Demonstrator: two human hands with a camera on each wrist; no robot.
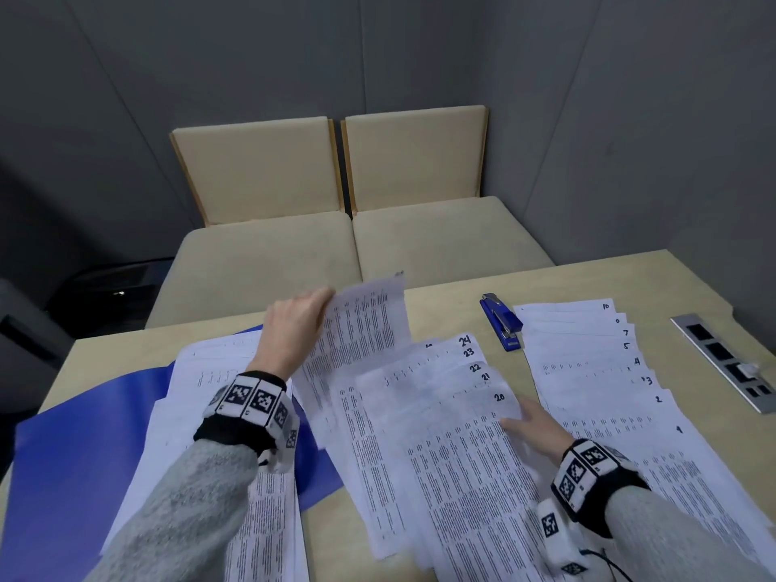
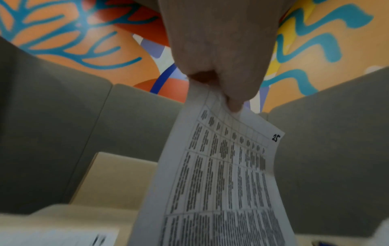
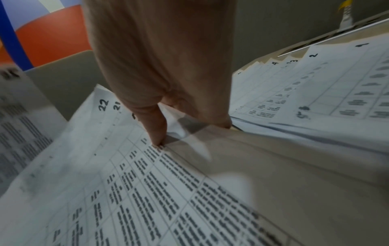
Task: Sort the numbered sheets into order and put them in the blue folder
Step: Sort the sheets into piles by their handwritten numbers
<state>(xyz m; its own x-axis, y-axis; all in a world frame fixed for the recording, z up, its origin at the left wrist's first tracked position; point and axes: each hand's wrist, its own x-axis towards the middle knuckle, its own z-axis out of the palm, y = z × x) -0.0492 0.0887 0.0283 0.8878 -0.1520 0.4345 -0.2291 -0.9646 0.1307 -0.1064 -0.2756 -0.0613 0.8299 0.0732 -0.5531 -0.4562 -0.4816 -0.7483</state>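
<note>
The table (image 1: 441, 302) carries an open blue folder (image 1: 84, 434) at nine o'clock with loose sheets on it, a fan of sheets numbered 20 to 24 (image 1: 441, 413) at six o'clock, and a fan numbered 1 to 10 (image 1: 588, 371) at three o'clock beside a blue stapler (image 1: 502, 321). The left hand (image 1: 294, 325) pinches sheet 25 (image 2: 221, 174) by its top edge, lifted at twelve o'clock. The right hand (image 1: 531, 422) lies flat, fingers straight, pressing on the middle fan near sheet 20.

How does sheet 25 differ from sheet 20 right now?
Sheet 25 is lifted off the table, pinched at its top edge by the left hand; sheet 20 lies flat in the middle fan, the right hand resting on it. Both are printed tables numbered top right.
</note>
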